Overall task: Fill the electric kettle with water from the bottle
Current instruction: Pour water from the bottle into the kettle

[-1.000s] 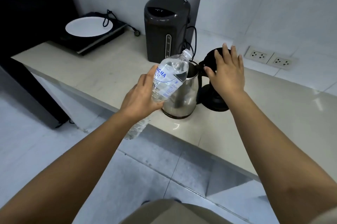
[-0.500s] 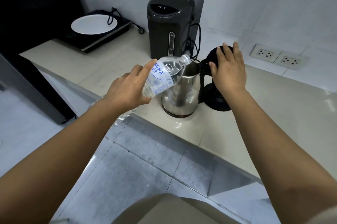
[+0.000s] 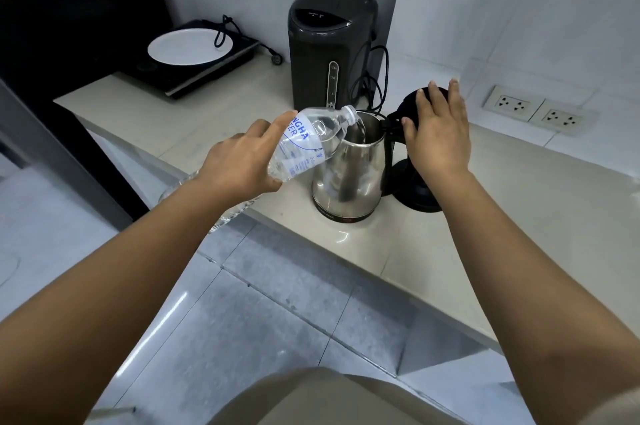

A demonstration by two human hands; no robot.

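A steel electric kettle (image 3: 349, 175) stands near the counter's front edge, its black lid (image 3: 412, 102) flipped up. My left hand (image 3: 239, 161) grips a clear water bottle (image 3: 311, 144) with a blue label, tipped almost level, its uncapped mouth over the kettle's rim. A thin stream of water runs from the mouth into the kettle. My right hand (image 3: 436, 134) rests flat against the raised lid, fingers spread, holding it back. The kettle's black base (image 3: 415, 192) sits just to the right, partly hidden by my right wrist.
A tall dark hot-water dispenser (image 3: 329, 47) with a coiled cord stands behind the kettle. Far left, an induction hob (image 3: 187, 75) carries a white plate (image 3: 190, 45). Two wall sockets (image 3: 533, 109) sit at right. The beige counter (image 3: 519, 217) ends close in front of the kettle.
The bottle has tipped from steeply angled to nearly level and its mouth has reached the kettle opening; water now pours. My right hand stays on the lid.
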